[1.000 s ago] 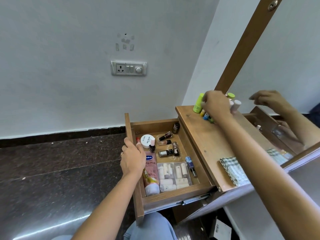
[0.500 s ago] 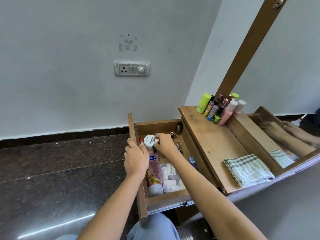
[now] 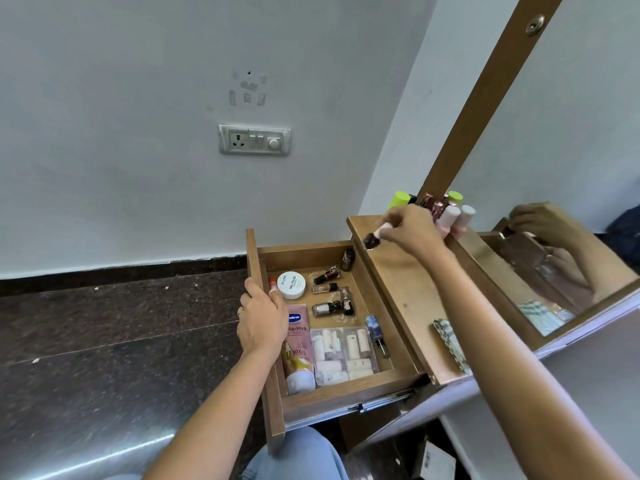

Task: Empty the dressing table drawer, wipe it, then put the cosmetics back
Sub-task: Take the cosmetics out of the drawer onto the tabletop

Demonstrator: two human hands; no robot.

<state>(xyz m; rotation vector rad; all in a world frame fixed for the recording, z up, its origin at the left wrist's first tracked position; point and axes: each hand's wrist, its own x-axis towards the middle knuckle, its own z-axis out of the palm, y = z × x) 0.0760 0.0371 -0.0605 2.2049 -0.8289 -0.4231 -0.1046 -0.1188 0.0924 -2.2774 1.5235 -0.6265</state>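
The wooden drawer point(image 3: 349, 396) stands pulled out, with cosmetics inside: a white round jar point(image 3: 291, 285), a pink lotion tube point(image 3: 298, 344), several small nail polish bottles point(image 3: 329, 289), a clear pack of small tubes point(image 3: 343, 355) and a blue pen-like item point(image 3: 375, 332). My left hand point(image 3: 259, 317) grips the drawer's left front panel point(image 3: 258, 268). My right hand point(image 3: 410, 230) pinches a small dark bottle with a pale pink cap point(image 3: 375, 237) just above the dressing table top point(image 3: 408, 299), beside a cluster of bottles point(image 3: 446, 213) at the mirror's foot.
A checked cloth point(image 3: 450, 344) lies on the table top, partly hidden by my right arm. The mirror point(image 3: 554, 168) rises at the right in a wooden frame. A wall socket point(image 3: 254, 139) sits above the dark polished floor point(image 3: 104, 341). A small box point(image 3: 438, 462) lies under the table.
My right hand lifted a small pink-capped bottle out of the drawer and carried it up and right over the table top. My left hand kept its hold on the drawer front.
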